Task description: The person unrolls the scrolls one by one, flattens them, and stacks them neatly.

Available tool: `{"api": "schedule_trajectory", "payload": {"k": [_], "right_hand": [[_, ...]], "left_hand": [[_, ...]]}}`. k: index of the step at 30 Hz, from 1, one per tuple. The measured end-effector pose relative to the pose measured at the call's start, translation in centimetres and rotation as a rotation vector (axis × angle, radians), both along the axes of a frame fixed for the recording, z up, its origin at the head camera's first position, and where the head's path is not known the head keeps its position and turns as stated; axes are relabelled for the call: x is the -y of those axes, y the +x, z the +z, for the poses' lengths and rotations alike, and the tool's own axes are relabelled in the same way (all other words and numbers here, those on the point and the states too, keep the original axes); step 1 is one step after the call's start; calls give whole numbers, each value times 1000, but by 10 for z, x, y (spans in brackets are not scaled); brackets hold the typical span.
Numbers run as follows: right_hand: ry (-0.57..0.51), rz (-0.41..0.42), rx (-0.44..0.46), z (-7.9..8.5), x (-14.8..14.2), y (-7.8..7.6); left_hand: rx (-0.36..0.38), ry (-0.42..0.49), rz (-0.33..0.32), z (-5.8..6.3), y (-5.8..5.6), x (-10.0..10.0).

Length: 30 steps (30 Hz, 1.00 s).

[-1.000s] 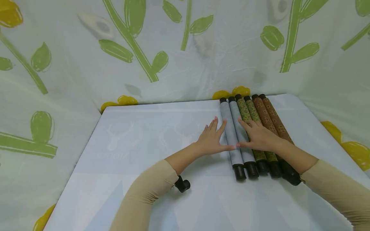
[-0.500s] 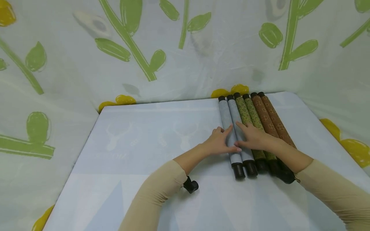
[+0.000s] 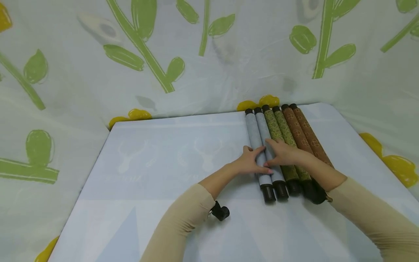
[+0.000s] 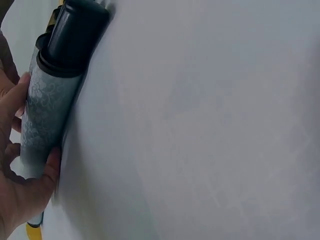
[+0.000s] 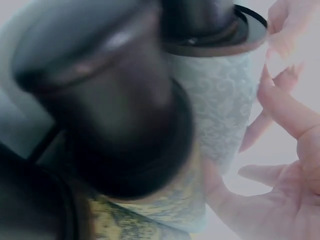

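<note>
Farthest left lies a bare stretch of pale tabletop [image 3: 170,182]; then comes a close row of six capped rolls, on the right part of the tabletop, pointing away from the person. The left hand [image 3: 249,162] grips the leftmost grey roll [image 3: 254,130] nearer its near end; the left wrist view shows digits on both its sides. That is a sound place to hold: the leafy-patterned cover looks less slippery than the glossy black end cap [image 3: 268,193]. Next is the second grey roll [image 3: 263,127], with the right hand [image 3: 284,153] arched over it, thumb and a fingertip reaching its left side; whether they pinch it, I cannot tell.

Then come the first green roll [image 3: 272,127] and second green roll [image 3: 284,127], partly under that hand and forearm, and last the inner brown roll [image 3: 295,125] and outer brown roll [image 3: 308,133], whose near ends the arm hides.

All six look straight and stiff, probably light enough for one hand but long enough to swing if held off-centre. Being round, they would likely roll when nudged; a light squeeze around the middle should suffice, sparing the covers from creases
</note>
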State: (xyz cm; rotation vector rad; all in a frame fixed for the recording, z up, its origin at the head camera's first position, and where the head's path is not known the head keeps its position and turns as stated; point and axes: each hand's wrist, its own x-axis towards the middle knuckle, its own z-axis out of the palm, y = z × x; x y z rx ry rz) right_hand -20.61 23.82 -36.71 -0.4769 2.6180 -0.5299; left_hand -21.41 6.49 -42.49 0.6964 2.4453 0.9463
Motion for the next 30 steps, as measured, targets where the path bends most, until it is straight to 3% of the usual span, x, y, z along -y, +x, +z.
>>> {"api": "schedule_trajectory", "payload": {"k": [8,15,22,30], "right_hand": [[-86,8,55,0,2,-10],[-127,19,67,-12,0,-19],[-267,-86,240,-23,2,-19],[-322,-139,303,-25,4,-18]], "left_hand": [[34,-35,64,6,2,-3],[52,-45,80,5,1,2],[75,-57,81,5,1,8],[76,-28,78,6,2,12]]}}
